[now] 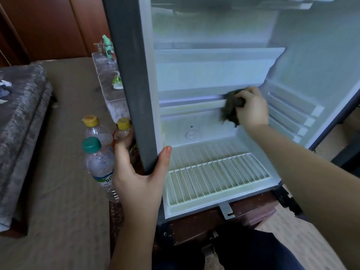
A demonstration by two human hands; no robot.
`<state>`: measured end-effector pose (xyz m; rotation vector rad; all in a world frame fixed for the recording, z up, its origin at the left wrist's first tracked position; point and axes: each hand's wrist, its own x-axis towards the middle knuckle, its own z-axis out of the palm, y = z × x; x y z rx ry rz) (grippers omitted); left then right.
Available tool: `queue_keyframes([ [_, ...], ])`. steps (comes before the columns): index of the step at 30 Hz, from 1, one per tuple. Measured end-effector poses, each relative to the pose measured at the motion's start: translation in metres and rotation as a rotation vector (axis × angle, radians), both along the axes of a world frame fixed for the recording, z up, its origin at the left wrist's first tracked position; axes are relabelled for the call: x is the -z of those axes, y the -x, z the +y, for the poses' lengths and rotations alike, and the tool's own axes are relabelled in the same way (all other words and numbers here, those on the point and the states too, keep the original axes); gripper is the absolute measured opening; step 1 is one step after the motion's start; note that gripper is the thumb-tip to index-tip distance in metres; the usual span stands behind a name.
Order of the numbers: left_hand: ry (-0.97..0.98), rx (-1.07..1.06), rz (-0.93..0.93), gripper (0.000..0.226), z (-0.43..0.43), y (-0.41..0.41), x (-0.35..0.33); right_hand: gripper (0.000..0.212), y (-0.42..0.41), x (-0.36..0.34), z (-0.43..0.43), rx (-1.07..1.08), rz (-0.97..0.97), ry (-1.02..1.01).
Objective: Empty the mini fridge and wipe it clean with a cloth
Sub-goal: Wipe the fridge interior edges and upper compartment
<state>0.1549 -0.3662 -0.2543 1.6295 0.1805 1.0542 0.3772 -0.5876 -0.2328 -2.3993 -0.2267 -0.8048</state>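
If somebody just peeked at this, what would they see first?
The wide-open fridge, with no food in sight, only a white rack lying on its floor. Deep inside, the right hand rubs a dark cloth along a ledge at the back, while the left hand grips the fridge's left edge. Three capped bottles stand outside, just left of it.

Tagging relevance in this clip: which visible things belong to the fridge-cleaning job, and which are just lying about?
Job: mini fridge, wire shelf, dark cloth in right hand, left hand gripping its edge, green-capped bottle, yellow-capped bottles, probably emptied out.
Lying about: green figurine, green-white packet, patterned cushion.
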Motion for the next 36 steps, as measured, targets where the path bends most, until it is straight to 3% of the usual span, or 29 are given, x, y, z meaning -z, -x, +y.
queue_keyframes([
  [5, -0.012, 0.010, 0.000, 0.061, -0.001, -0.001, -0.001, 0.032, 0.000, 0.010, -0.008, 0.146, 0.049, -0.023],
  [9, -0.024, -0.004, 0.008, 0.057, 0.000, 0.000, -0.003, 0.037, 0.005, 0.026, 0.023, 0.219, -0.028, -0.275],
  [12, -0.025, -0.008, 0.012, 0.058, 0.001, -0.001, -0.001, 0.033, 0.014, 0.024, 0.050, 0.243, 0.024, -0.468],
  [15, -0.016, -0.022, 0.009, 0.057, -0.001, 0.000, -0.003, 0.030, 0.032, 0.027, 0.086, 0.133, 0.013, -0.464],
  [20, 0.021, -0.057, 0.020, 0.048, -0.007, -0.001, -0.004, 0.026, 0.068, 0.035, 0.167, -0.307, 0.024, -0.320],
  [23, 0.054, -0.036, 0.025, 0.053, -0.011, 0.000, -0.003, 0.019, 0.077, 0.053, 0.182, -0.293, 0.126, -0.502],
  [26, 0.045, -0.032, 0.000, 0.061, -0.009, -0.002, -0.001, 0.024, 0.073, 0.081, 0.161, -0.227, 0.258, -0.461],
  [31, -0.033, -0.110, -0.022, 0.043, -0.011, -0.007, 0.000, 0.024, 0.053, 0.075, 0.143, -0.174, 0.118, -0.533],
  [36, -0.066, -0.130, -0.030, 0.034, -0.015, -0.007, -0.002, 0.013, 0.029, 0.067, 0.150, -0.161, 0.291, -0.683],
])
